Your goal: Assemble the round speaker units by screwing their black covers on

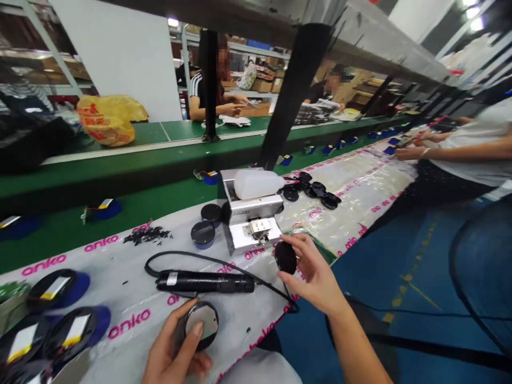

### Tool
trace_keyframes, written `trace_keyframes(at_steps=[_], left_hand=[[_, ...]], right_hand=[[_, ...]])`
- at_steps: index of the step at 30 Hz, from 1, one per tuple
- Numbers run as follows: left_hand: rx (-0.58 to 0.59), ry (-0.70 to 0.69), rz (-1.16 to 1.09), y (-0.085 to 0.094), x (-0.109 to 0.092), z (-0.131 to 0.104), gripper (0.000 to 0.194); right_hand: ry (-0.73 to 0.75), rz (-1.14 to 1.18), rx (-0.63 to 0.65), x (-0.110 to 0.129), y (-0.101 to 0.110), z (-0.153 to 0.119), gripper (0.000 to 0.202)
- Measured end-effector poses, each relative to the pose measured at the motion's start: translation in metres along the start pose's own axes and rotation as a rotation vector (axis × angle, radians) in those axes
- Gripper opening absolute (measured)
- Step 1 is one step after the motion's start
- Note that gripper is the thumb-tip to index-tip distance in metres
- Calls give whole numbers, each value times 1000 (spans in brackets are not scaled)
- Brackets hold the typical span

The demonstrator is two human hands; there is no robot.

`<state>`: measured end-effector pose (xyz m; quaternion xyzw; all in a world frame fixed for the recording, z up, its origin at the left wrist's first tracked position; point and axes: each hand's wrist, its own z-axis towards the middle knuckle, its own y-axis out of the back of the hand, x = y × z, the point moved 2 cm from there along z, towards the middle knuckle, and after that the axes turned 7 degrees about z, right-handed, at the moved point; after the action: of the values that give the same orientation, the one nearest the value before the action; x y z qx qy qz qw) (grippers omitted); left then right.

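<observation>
- A long green belt (176, 193) is running beyond both hands, its surface looking smooth and matt.
- Clear, wrinkled plastic sheeting (100, 280) is covering the surface beneath the hands, repeating "anko" in pink lowercase letters along its edges.
- A yellow plastic bag (112, 120) is sitting crumpled, far beyond the left hand; its red print is too blurred to read.
- A boxy silver metal stand (256, 210) is standing just beyond the right hand, toward the left.
- A black, cylindrical electric screwdriver (212, 282) is lying between the two grips, carrying a small white label with illegible writing; its cable is looping behind it.
- The left hand (180, 338) is grasping a round case (208, 314), the thumb pressing on its flat grey face inside a glossy black rim.
- The right hand (310, 272) is pinching a thin black disc (285, 258) by its edge, tilting it nearly upright.
- A translucent white bottle (256, 184) is resting sideways on the stand, its red tip pointing rightward.
- Glossy black round pieces (319, 189) are lying in a cluster beyond the right hand.
- Tiny black bits (148, 234) are forming a loose heap beyond the left hand.
</observation>
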<state>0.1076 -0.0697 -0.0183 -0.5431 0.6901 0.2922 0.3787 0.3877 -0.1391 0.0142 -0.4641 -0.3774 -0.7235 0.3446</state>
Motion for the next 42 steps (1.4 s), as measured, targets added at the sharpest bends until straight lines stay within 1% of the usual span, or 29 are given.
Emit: trace_keyframes(at_steps=[2,4,6,7,9,10,12,14,15,16,18,19,20,22,24,26,27,29,31,33,34,38,42], left_hand=[[0,-28,-34,-1,-3,-2,70],[7,-30,-54,-2,-2,-4,66],[10,-31,-59,-1,0,-5,65],[14,-35,-56,0,1,-5,65],[35,-53,-31,1,3,-6,62],[48,-64,-12,2,3,-6,58],[61,-90,22,4,2,-5,51],[58,-116,39,5,1,-5,47],[56,-125,40,5,1,-5,45],[59,-129,42,5,0,-5,44],[82,-117,50,6,0,-4,44],[94,-105,53,6,0,-3,45],[107,-91,55,7,1,-3,45],[136,-71,55,9,2,-1,46],[169,-62,58,10,3,-1,46],[196,-56,71,11,3,0,44],[203,-53,78,11,3,0,43],[206,-49,81,12,3,-1,41],[200,-43,80,12,3,-1,40],[203,-34,82,13,3,-1,40],[207,-30,86,13,3,-1,40],[206,-20,71,13,4,-1,40],[187,-13,47,12,2,-1,40]], right_hand=[[-6,92,54,13,-28,-12,48],[-37,255,69,24,-55,-23,44],[-136,416,53,32,-79,-31,40],[-198,490,54,34,-90,-35,42],[-310,655,81,36,-109,-40,51],[-342,753,98,36,-116,-41,53],[-376,929,120,34,-125,-44,48],[-406,991,138,32,-127,-46,33],[-422,981,162,32,-125,-47,33],[-433,956,186,32,-123,-47,40],[-409,903,218,33,-115,-49,59],[-392,870,240,35,-110,-51,64],[-375,819,268,35,-106,-52,64],[-311,659,331,36,-99,-56,57],[-210,473,377,35,-96,-58,43],[-75,324,400,33,-98,-58,29],[-22,272,414,31,-100,-57,27],[47,222,412,25,-106,-55,31],[84,227,346,20,-110,-51,38],[115,228,266,16,-112,-48,38],[138,220,260,15,-113,-47,37],[216,199,342,13,-114,-46,41],[216,176,387,12,-110,-45,51]])
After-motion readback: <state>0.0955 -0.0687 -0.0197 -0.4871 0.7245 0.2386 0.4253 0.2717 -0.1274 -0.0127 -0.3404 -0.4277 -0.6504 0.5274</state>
